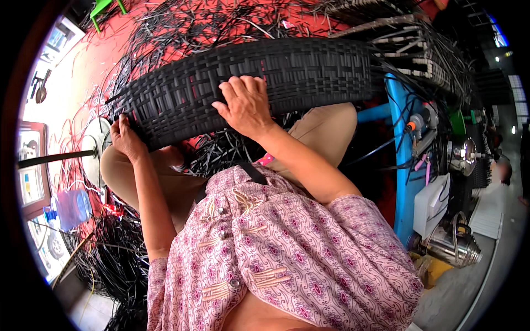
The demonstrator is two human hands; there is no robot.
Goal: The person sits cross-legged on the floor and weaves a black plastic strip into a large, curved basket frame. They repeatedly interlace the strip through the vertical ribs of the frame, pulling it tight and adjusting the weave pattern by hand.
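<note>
A long, curved panel (182,91) of black woven strips lies across my bent knees, with gaps of red showing through its weave. At its left end, my left hand (128,140) is closed on the lower corner, thumb at the edge and the other fingers partly hidden. Resting on the middle of the weave is my right hand (245,107). Its fingers are bent against the strips and the thumb stands apart; no separate object shows in it. Loose black strips (226,146) lie beneath the panel, between my legs.
More loose strips (171,25) cover the red floor (105,52) beyond the panel. To the right stand a blue plastic frame (400,165), a white box (432,205) and a shiny metal kettle (455,243). A strip heap (118,254) and a clear bluish container (72,209) are at left.
</note>
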